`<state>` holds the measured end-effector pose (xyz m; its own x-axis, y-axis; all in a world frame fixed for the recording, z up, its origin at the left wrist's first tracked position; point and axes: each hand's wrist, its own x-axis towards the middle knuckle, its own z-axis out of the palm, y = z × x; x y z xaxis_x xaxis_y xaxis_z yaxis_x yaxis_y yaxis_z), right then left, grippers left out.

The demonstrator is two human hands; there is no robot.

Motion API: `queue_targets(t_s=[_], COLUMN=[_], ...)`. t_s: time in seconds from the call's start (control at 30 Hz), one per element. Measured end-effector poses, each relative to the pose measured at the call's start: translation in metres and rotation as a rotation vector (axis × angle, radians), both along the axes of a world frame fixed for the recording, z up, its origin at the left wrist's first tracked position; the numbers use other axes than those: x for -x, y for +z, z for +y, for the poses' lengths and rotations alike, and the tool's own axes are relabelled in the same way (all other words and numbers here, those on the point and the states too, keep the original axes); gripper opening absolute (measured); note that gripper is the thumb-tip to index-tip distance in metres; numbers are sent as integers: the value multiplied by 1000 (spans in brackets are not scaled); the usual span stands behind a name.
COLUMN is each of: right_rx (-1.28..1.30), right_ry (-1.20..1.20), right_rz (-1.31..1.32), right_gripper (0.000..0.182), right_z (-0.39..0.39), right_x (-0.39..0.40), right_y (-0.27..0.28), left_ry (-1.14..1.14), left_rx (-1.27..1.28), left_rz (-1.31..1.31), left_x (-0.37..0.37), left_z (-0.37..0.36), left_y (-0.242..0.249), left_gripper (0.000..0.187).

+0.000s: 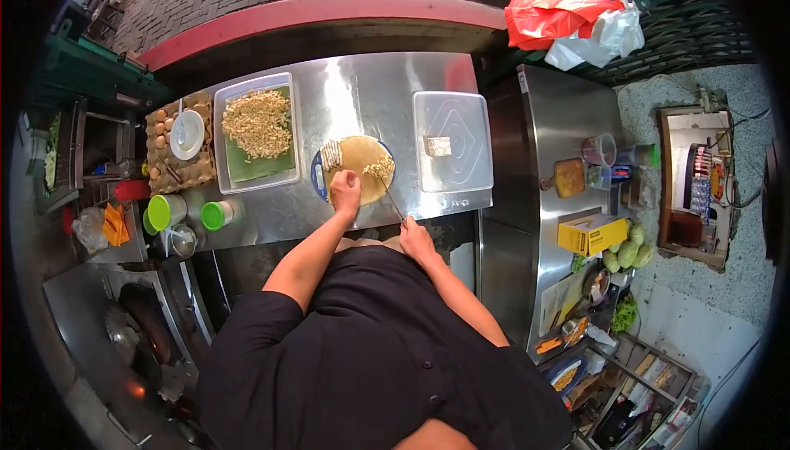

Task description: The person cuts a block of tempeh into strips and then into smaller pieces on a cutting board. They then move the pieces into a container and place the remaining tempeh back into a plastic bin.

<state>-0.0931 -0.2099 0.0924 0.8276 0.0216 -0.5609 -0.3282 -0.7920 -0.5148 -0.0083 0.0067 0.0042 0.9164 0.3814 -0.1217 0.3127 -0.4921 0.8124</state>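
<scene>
A round tan board (359, 153) with a blue rim lies near the counter's front edge. Thin white-edged slices that look like tempeh (332, 155) rest at its upper left, and small chopped pieces (381, 167) are heaped on its right side. My left hand (345, 191) is over the board's lower left, fingers curled together; whatever they may pinch is hidden. In my right hand (415, 237) is a knife (393, 200), gripped by its handle, the blade angled up toward the chopped pile. A pale block (439, 146) sits on a clear plastic lid (453, 174) to the right.
On the left stand a tray (220, 153) of chopped pieces on a green leaf, an egg carton (197, 174) bearing a white bowl (188, 133), and green-lidded tubs (216, 215). A side counter (568, 96) holds a yellow box (591, 234). A stove (123, 343) is at lower left.
</scene>
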Motion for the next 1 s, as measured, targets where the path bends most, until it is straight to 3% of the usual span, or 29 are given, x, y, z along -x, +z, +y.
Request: queue_targets(t_s=[0.03,0.1,0.27,0.53,0.73,1.0], right_rx=[10,11,29,34,36,49], right_ry=[23,61,102,120,115,57], right_rz=[12,28,67,68,57,55], right_gripper=[26,26,24,24,26,29], right_z=[-2,-2,1,12,21,45], right_x=[-2,-2,-7,-3,8,21], right_y=[-1,-2,-3,-7,-18,-11], left_ry=[14,0,-12,-265,-382,-382], left_rx=[-6,-259,-233,-253,-264,-285], left_rz=[-2,9,136,-53,-68,-73], left_x=[4,18,36,30,22,20], left_z=[10,30,59,60,49,49], left_y=[11,30,12,4,9,3], left_gripper=[14,20,25,10,8,5])
